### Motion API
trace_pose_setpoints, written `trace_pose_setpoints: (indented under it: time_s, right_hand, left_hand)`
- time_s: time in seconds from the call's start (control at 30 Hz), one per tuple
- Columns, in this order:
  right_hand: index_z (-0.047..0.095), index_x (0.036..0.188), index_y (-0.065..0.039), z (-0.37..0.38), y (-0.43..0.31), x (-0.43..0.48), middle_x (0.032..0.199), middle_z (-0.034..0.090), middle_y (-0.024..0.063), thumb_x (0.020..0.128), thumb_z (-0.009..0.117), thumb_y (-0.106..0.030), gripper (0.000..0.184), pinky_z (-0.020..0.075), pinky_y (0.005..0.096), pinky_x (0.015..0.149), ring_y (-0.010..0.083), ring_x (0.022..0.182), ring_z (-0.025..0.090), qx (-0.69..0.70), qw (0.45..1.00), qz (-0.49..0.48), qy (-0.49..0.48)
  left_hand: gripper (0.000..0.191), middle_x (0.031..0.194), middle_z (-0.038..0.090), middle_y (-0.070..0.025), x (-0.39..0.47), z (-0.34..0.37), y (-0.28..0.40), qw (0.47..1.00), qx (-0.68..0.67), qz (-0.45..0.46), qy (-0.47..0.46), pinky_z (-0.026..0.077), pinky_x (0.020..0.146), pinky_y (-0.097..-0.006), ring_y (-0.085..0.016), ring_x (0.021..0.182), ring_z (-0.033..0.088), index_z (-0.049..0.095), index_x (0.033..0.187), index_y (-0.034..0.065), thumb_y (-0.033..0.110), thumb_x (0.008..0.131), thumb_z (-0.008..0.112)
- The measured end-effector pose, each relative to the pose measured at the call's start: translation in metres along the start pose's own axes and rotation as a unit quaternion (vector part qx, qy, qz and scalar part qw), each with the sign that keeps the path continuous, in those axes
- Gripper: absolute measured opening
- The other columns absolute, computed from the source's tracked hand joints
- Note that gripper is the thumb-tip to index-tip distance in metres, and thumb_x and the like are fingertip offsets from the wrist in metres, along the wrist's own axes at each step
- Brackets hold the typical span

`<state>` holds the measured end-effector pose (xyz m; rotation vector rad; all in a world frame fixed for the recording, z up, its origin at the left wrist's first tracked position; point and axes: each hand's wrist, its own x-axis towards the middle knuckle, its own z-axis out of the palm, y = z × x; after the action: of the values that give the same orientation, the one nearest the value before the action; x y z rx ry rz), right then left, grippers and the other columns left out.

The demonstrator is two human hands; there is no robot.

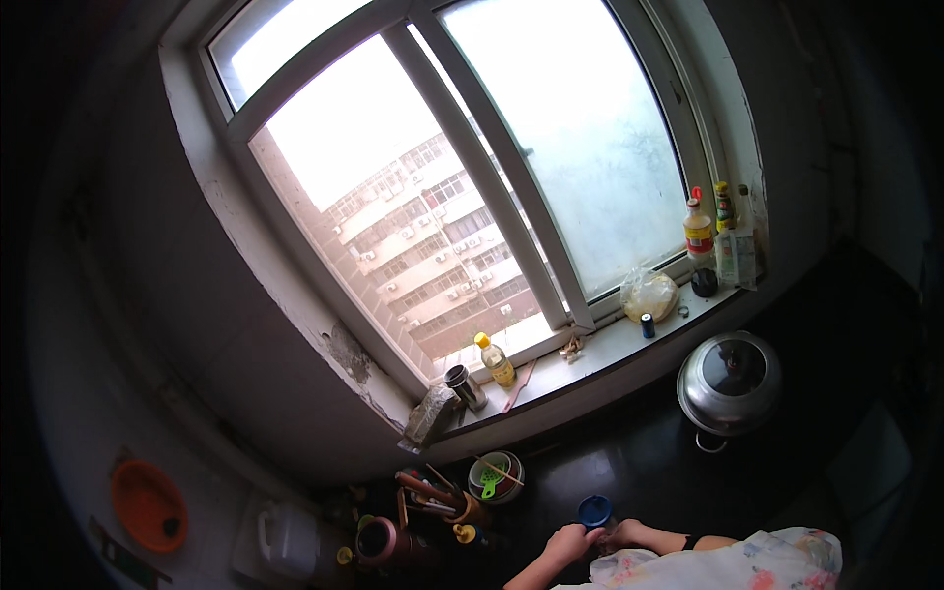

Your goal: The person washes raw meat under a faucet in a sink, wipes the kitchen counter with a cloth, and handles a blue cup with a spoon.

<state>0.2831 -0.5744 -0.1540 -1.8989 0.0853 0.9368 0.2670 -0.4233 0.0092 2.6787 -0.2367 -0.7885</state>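
Low in the picture, my left hand (572, 544) and my right hand (629, 532) meet at a small container with a round blue lid (594, 509). The fingers of my left hand are closed against the container's side, just under the lid. My right hand touches the container's lower part from the other side; its fingers are partly hidden, so its hold is unclear. The container is above or at the dark countertop (582, 472); whether it rests there cannot be told. A floral sleeve or garment covers the area below my right forearm.
A lidded steel pot (730, 383) stands right. Left are stacked bowls with a green slotted ladle (490, 479), a utensil holder (468, 509), a yellow-capped bottle (466, 535) and a plastic jug (287, 531). Bottles, a pink knife (520, 387) and a plastic bag (649, 295) line the windowsill.
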Motion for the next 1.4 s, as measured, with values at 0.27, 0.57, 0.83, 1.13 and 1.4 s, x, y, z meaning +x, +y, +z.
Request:
trace_pose_setpoints:
  time_s: [0.27, 0.57, 0.83, 1.13, 1.4]
  right_hand:
    - [0.072, 0.083, -0.007, -0.046, -0.011, -0.032, 0.079, 0.067, 0.0072, 0.074, 0.065, -0.057, 0.051, 0.048, 0.0324, 0.068, 0.0171, 0.072, 0.061, -0.179, 0.983, 0.035, -0.017]
    - [0.065, 0.095, -0.004, -0.072, -0.038, -0.07, 0.083, 0.066, 0.0097, 0.077, 0.065, -0.026, 0.028, 0.0511, 0.0306, 0.071, 0.0188, 0.074, 0.064, 0.087, 0.967, -0.135, 0.197]
    - [0.06, 0.095, -0.006, -0.042, -0.004, -0.007, 0.091, 0.065, 0.0148, 0.079, 0.062, -0.022, 0.023, 0.0511, 0.0372, 0.076, 0.0288, 0.088, 0.064, 0.098, 0.931, -0.22, 0.274]
    - [0.063, 0.099, -0.012, -0.057, -0.009, -0.017, 0.098, 0.066, 0.0122, 0.074, 0.061, -0.023, 0.027, 0.0507, 0.0386, 0.08, 0.0302, 0.092, 0.063, -0.143, 0.961, -0.095, 0.215]
    - [0.066, 0.096, -0.007, -0.08, 0.015, 0.001, 0.089, 0.068, 0.0075, 0.069, 0.07, -0.022, 0.032, 0.0514, 0.0312, 0.076, 0.0181, 0.081, 0.065, -0.005, 0.979, -0.087, 0.185]
  left_hand:
    - [0.052, 0.082, 0.066, -0.0169, 0.0, 0.0, -0.001, 0.999, 0.022, 0.002, 0.028, 0.05, 0.071, -0.0435, -0.035, 0.08, 0.064, 0.065, 0.082, 0.0032, 0.053, 0.087, 0.05]
    - [0.053, 0.089, 0.066, -0.0196, 0.008, -0.003, 0.0, 0.999, 0.034, -0.002, 0.032, 0.05, 0.074, -0.0459, -0.038, 0.086, 0.063, 0.065, 0.084, 0.0018, 0.053, 0.088, 0.048]
    - [0.05, 0.07, 0.066, -0.0131, 0.018, 0.002, -0.008, 0.997, 0.063, 0.035, 0.041, 0.051, 0.068, -0.0403, -0.031, 0.07, 0.066, 0.065, 0.078, 0.0031, 0.05, 0.088, 0.05]
    - [0.043, 0.084, 0.067, -0.0148, 0.026, -0.039, -0.013, 0.992, 0.079, 0.04, -0.085, 0.051, 0.071, -0.0406, -0.032, 0.081, 0.065, 0.066, 0.083, 0.004, 0.045, 0.086, 0.053]
    - [0.029, 0.102, 0.063, -0.0103, 0.013, -0.074, -0.001, 0.95, 0.29, 0.11, -0.029, 0.052, 0.073, -0.0401, -0.028, 0.093, 0.063, 0.061, 0.101, 0.0125, 0.026, 0.076, 0.063]
